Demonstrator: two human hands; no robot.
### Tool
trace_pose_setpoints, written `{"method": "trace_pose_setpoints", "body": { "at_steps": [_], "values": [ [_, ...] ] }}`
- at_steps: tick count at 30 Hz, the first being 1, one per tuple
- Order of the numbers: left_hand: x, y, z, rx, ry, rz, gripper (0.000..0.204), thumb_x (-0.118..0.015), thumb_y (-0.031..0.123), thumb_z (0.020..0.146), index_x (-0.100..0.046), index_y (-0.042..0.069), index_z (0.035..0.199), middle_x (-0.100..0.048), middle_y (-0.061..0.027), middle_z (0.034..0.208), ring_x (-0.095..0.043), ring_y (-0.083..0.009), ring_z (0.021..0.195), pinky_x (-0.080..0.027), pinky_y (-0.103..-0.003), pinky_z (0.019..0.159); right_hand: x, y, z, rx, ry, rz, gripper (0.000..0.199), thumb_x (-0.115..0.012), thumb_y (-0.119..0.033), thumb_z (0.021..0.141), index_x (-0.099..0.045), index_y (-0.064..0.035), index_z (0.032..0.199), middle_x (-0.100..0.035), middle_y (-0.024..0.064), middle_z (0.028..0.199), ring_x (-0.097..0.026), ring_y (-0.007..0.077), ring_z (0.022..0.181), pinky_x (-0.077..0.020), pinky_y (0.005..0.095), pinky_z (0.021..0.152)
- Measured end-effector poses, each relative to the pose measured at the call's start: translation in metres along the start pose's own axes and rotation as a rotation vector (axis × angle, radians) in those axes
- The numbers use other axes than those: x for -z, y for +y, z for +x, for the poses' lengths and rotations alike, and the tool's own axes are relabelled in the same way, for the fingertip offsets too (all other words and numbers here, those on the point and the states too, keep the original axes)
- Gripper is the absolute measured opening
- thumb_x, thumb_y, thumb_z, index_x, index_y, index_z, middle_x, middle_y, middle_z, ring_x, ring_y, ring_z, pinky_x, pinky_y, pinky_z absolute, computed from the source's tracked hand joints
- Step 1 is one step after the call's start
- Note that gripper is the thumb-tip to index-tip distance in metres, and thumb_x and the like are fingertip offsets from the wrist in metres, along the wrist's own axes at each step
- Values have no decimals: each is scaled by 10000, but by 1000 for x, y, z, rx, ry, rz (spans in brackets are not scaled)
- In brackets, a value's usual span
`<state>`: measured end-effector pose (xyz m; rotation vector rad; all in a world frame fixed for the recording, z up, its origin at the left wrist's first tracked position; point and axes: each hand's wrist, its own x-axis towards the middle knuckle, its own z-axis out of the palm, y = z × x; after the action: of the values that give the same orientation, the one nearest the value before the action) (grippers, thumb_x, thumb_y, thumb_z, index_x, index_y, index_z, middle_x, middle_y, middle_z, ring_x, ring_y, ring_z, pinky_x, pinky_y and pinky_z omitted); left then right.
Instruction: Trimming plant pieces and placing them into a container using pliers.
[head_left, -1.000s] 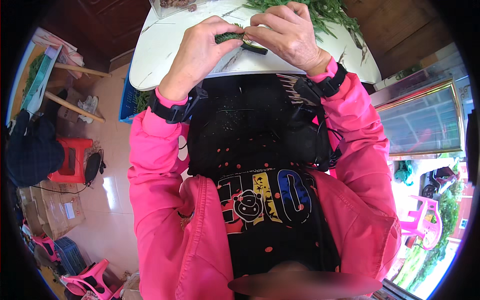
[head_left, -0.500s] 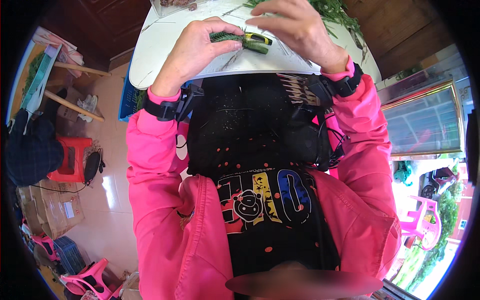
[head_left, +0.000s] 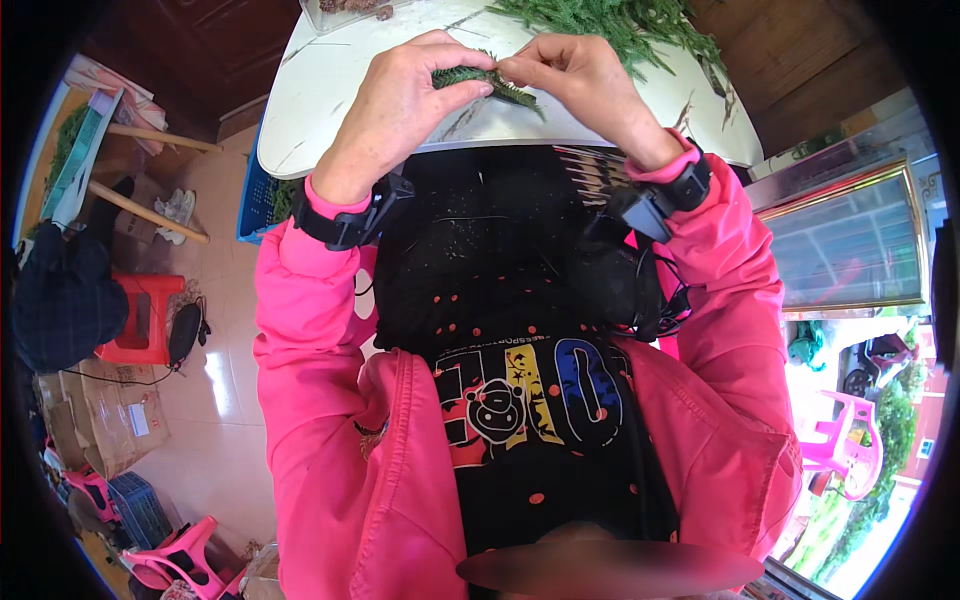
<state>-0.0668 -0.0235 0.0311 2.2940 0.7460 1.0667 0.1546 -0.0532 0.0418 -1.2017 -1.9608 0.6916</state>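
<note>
My left hand (head_left: 390, 110) is closed on a small green fir-like sprig (head_left: 462, 75), thumb and fingers pinching it above the near part of the white table. The sprig's tips (head_left: 520, 97) stick out past my fingers to the right. My right hand (head_left: 585, 85) meets it there, with thumb and forefinger pinched together at the sprig's edge. What those fingertips hold is too small to make out.
Loose green sprigs (head_left: 625, 25) lie heaped on the white marbled table (head_left: 310, 110). A clear tray (head_left: 318, 20) with brown pine cones (head_left: 357, 5) stands at its far left. A blue crate (head_left: 252, 195) and a red stool (head_left: 150, 320) with a person beside it are left.
My right hand has come down and left from above the table to the sprig, and its fingers have closed. The yellow-and-black tool by the sprig is no longer visible.
</note>
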Motion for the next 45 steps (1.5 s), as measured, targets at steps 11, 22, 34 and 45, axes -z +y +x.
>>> {"method": "trace_pose_setpoints", "body": {
  "at_steps": [11,22,34,45],
  "values": [
    [9,0,4,75,-153,-280,222,-712,102,836,-704,32,1046,-661,-34,928,-604,-117,863,-451,-247,815,30,4,38,1426,503,-785,344,-682,-130,738,-693,-96,1080,-628,56,1029,-579,198,877,-428,326,740],
    [1,-1,1,-8,-23,-63,221,-728,99,820,-708,20,1026,-661,-39,924,-602,-124,852,-442,-248,813,13,-8,1,597,209,-534,225,-679,-236,877,-709,-26,953,-674,51,834,-609,132,718,-465,259,648],
    [9,-1,3,51,-116,-227,206,-706,90,835,-706,27,1031,-668,-30,911,-610,-106,866,-456,-232,808,30,-48,-14,892,203,-833,327,-682,-152,733,-694,-93,1054,-624,42,1014,-587,188,891,-416,349,771],
    [-2,5,-1,-152,-10,-44,232,-716,81,804,-702,37,1031,-653,-81,903,-630,-186,777,-482,-280,726,22,-13,-2,812,227,-803,212,-666,-212,868,-721,-21,941,-687,62,832,-625,134,745,-478,256,677]
  ]
}}
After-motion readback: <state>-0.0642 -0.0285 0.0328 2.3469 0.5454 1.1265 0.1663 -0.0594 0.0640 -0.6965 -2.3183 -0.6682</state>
